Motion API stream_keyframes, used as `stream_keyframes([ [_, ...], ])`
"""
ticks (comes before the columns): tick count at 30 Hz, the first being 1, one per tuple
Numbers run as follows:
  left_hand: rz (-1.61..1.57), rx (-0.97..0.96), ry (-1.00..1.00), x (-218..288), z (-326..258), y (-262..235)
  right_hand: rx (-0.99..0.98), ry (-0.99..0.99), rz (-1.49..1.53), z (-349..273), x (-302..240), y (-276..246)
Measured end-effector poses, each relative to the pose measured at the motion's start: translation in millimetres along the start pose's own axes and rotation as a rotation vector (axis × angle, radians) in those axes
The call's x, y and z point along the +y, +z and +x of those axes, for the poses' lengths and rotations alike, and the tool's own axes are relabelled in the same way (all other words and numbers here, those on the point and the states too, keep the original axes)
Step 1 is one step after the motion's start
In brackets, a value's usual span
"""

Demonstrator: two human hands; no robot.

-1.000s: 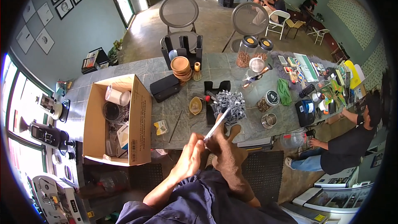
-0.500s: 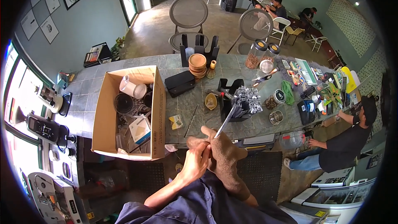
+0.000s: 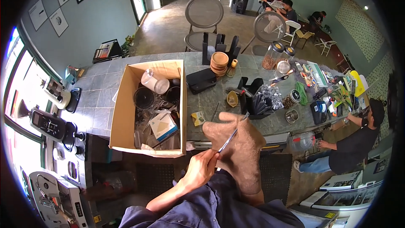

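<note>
Now | my left hand (image 3: 205, 168) pinches a thin metal rod (image 3: 231, 134), right hand (image 3: 236, 137) closes round its far end | cardboard box (image 3: 125, 114) at ten o'clock full | counter (image 3: 211, 97) cluttered, sorting seems unfinished

The right hand (image 3: 230, 128) hides the middle of the thin metal tool (image 3: 228, 140). At two o'clock, small items on the counter (image 3: 270, 122) are too small to identify.

open tan cardboard box (image 3: 126, 109) on grey counter, blue-white carton (image 3: 162, 126) inside it, small yellow packet (image 3: 197, 118) just right of box, colourful packets (image 3: 337, 90) at counter's right end
</note>
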State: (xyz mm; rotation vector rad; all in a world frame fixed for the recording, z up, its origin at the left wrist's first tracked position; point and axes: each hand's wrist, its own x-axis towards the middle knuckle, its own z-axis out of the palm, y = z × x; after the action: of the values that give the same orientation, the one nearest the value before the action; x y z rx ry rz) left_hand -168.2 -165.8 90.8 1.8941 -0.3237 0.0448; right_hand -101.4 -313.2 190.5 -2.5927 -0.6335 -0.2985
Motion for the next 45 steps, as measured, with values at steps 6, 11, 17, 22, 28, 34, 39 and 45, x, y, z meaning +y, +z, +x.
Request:
stream_keyframes([
  [6, -0.120, -0.141, -0.157, 14, -2, -20, -0.077, 0.203, -0.459, 15, -24, -4],
  [11, -0.441, -0.072, -0.288, -6, -12, -21, -0.158, 0.327, -0.820, 32, -39, 7],
  [17, -0.283, -0.095, -0.269, 0, -7, -19, -0.180, -0.012, -0.810, 1, -8, 51],
  [22, 0.004, -0.044, -0.086, -3, -6, -22, -0.377, 0.078, 0.458, -7, -15, 30],
  [28, 0.010, 0.249, 0.018, 20, 20, -41, 0.056, 0.091, -0.016, -60, -21, 51],
  [34, -0.119, 0.278, 0.009, 11, 32, -36, -0.252, -0.250, -0.891, -87, 9, 82],
  [39, -0.030, 0.185, 0.029, 23, 50, -24, -0.211, -0.304, -1.127, -103, 34, 87],
  [45, -0.262, 0.240, -0.054, 38, 71, -4, -0.193, -0.716, -2.228, -127, 75, 94],
])
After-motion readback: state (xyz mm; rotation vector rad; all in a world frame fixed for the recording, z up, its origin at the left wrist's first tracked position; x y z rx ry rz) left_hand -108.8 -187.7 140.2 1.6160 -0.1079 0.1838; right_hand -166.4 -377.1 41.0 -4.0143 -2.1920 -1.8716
